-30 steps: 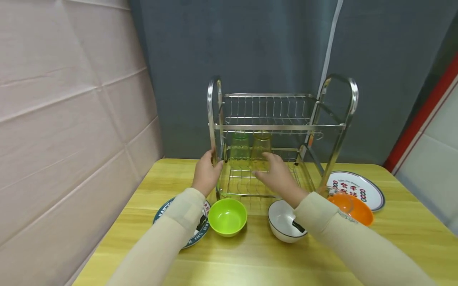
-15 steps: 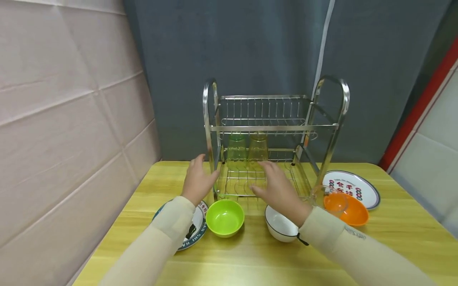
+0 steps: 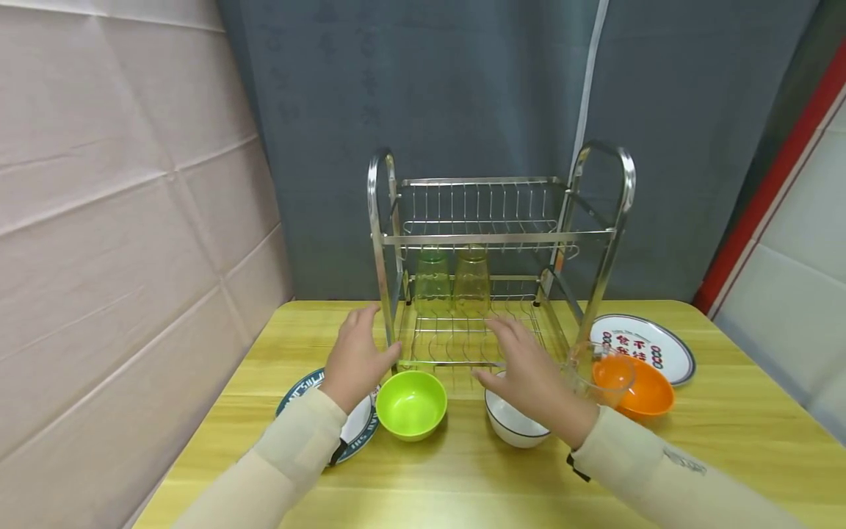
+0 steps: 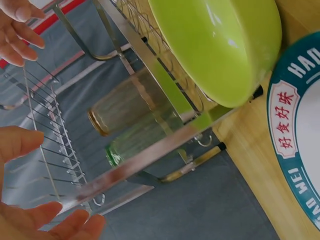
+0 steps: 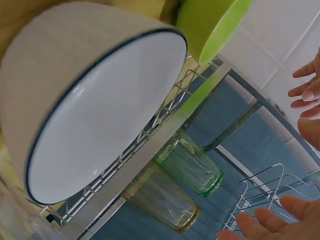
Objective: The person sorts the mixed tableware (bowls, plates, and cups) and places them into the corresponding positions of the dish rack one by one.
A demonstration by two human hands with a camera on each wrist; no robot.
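A two-tier steel dish rack stands at the back of the yellow wooden table. On its lower shelf a green glass and a yellowish glass stand upside down. My left hand hovers open by the rack's front left post, above a lime green bowl. My right hand is open, fingers spread, over a white bowl with a dark rim. Neither hand holds anything. The left wrist view shows the green bowl and both glasses; the right wrist view shows the white bowl.
A blue-rimmed plate lies under my left forearm. To the right sit a clear glass cup, an orange bowl and a printed plate. A pale wall runs along the table's left edge, a grey curtain behind.
Both hands have drawn back from the rack toward me. The left hand let go of the rack's front left post; the right hand moved from the lower shelf to above the white bowl.
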